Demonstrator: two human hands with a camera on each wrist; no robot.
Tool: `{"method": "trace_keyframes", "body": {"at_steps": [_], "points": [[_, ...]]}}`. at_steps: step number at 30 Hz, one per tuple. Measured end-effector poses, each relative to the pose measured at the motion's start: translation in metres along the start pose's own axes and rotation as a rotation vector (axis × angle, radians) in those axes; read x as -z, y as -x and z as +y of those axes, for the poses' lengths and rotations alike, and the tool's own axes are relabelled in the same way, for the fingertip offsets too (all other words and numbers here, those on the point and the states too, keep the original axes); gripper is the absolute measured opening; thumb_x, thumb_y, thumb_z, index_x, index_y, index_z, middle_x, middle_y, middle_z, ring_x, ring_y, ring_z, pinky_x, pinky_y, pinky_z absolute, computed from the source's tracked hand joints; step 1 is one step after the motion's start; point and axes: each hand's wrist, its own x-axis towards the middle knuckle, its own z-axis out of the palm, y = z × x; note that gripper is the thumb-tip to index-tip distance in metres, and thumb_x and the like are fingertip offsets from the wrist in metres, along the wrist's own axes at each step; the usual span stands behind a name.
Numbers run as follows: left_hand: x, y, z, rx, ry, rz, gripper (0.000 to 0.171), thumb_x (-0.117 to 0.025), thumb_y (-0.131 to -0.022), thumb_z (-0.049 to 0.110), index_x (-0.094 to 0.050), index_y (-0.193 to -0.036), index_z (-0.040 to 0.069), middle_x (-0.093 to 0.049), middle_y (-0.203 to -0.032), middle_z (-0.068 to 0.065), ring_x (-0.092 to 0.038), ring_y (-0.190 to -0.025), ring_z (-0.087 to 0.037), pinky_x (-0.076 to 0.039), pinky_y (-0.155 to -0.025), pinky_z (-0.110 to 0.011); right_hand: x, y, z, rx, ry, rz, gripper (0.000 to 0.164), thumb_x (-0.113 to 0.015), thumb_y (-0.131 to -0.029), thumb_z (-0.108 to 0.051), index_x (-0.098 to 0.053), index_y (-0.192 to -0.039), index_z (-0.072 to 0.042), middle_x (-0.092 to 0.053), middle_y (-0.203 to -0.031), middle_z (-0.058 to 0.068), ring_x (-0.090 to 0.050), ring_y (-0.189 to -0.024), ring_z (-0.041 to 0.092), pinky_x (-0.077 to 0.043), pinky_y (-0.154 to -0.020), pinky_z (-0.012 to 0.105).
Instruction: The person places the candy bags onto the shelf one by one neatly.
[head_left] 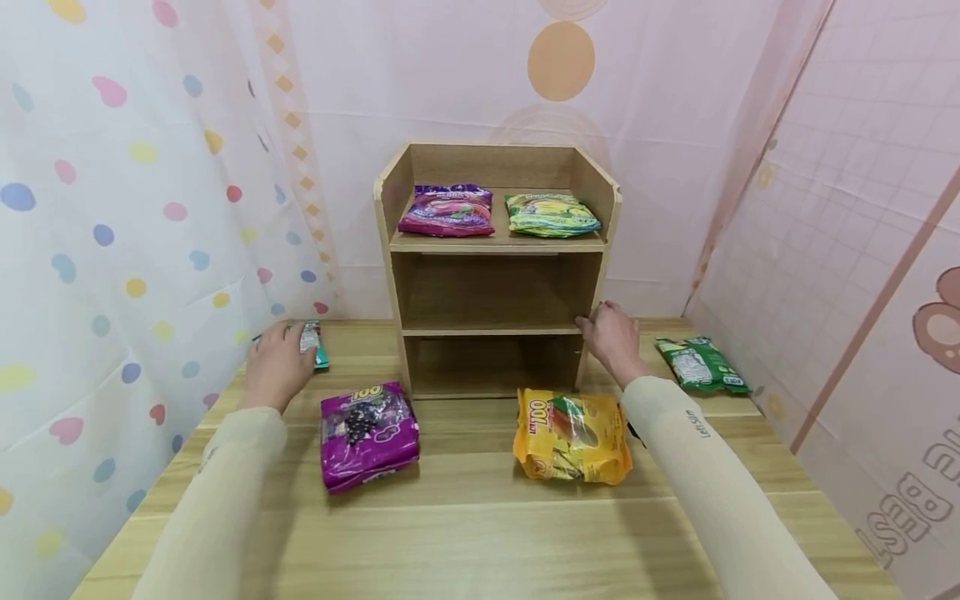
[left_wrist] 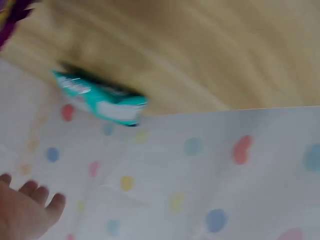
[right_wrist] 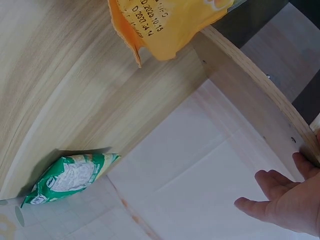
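- The shelf's [head_left: 491, 332] side was pinched by the right hand [head_left: 615, 337], other fingers spread.
- Nothing was held in the left hand [head_left: 279, 364], fingers loosely bent near the teal packet [left_wrist: 107, 104] on the table [head_left: 465, 533].

We read "100" on the purple bag [head_left: 371, 437] and "LOT 100", turned sideways, on the yellow bag [head_left: 573, 437]. The right wrist view gives us two dates on that yellow bag, 2025.10.15 above 2027 04 14. On the right sleeve [head_left: 701, 467] we make out "Let's slim", and on the curtain [head_left: 847, 217] "BEST". The teal pack [left_wrist: 100, 102] has lettering too blurred for us
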Motion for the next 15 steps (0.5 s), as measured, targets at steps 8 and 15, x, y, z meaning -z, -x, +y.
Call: {"method": "trace_keyframes", "body": {"at_steps": [8,15], "points": [[-0.017,0.006,-0.020,0.108,-0.071,-0.347,0.063,-0.047,-0.101,0.028,-0.030,-0.144,-0.015,-0.021,-0.144,-0.045,-0.018,-0.133,-0.062,-0.016,-0.104,-0.075,-0.003,-0.005,0.001,0.015,0.010,0.009,0.045,-0.053,-0.102,-0.032,-0.055,-0.066,-0.006,-0.056,-0.137,0.023,-0.042,-0.136,0.037,-0.029,-0.106,0.062],[-0.031,0.002,-0.018,0.078,-0.131,-0.467,0.054,-0.046,-0.100,0.029,-0.047,-0.135,-0.013,-0.019,-0.142,-0.046,-0.014,-0.132,-0.063,-0.016,-0.101,-0.078,-0.003,-0.006,0.004,0.000,0.000,0.012,0.044,-0.055,-0.102,-0.030,-0.059,-0.066,-0.005,-0.055,-0.138,0.023,-0.043,-0.136,0.036,-0.029,-0.107,0.061]]}}
